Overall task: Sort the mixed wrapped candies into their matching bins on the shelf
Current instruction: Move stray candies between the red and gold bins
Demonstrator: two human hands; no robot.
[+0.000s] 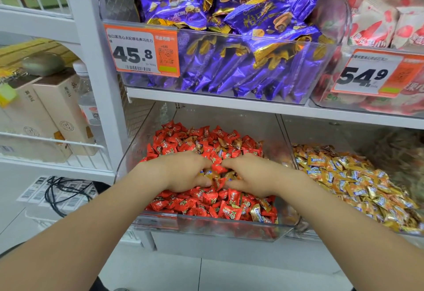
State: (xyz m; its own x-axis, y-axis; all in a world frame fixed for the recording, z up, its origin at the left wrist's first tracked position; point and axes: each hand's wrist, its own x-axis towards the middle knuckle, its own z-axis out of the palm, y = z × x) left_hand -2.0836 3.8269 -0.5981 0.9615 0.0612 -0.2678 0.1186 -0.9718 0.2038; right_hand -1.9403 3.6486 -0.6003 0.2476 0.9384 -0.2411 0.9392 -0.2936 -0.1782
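As red wrapped candies [206,203] filled the near-left clear plastic bin [206,228], the left hand [183,173] and right hand [250,176] each curled around stray gold wrapped candies [212,175] at its middle.

Only one view is given, taken from a wide-angle camera worn on the head and aimed forward and down. The lower bin [206,227] of candies [226,208] is seen from close above, centred; the upper shelf [206,100] is cut off at the top.

Red candies [206,144] — gold strays [255,212] mixed in.
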